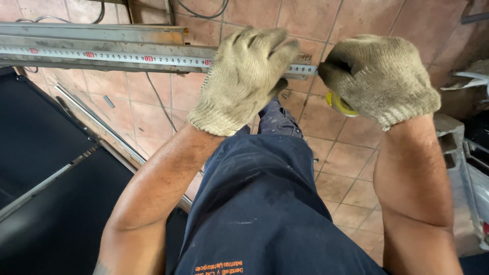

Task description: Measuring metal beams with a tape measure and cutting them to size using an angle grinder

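Both hands are in dirty knit work gloves here, working over a long grey metal bar [102,48] that runs in from the left edge, up above a terracotta tile floor [346,168]. The left hand [244,76] lies flat on top of the bar near its right end, fingers together and curled over the far edge, pinning down the blade of a tape measure [127,56] stretched along the bar. The right hand [379,76] sits just past the bar's end, closed into a fist around the yellow tape measure case [340,105], which peeks out under the glove. The two hands are close but not touching. Below them there's a knee in dark blue work trousers [265,203], and a black panel [46,168] lies on the floor to the left.
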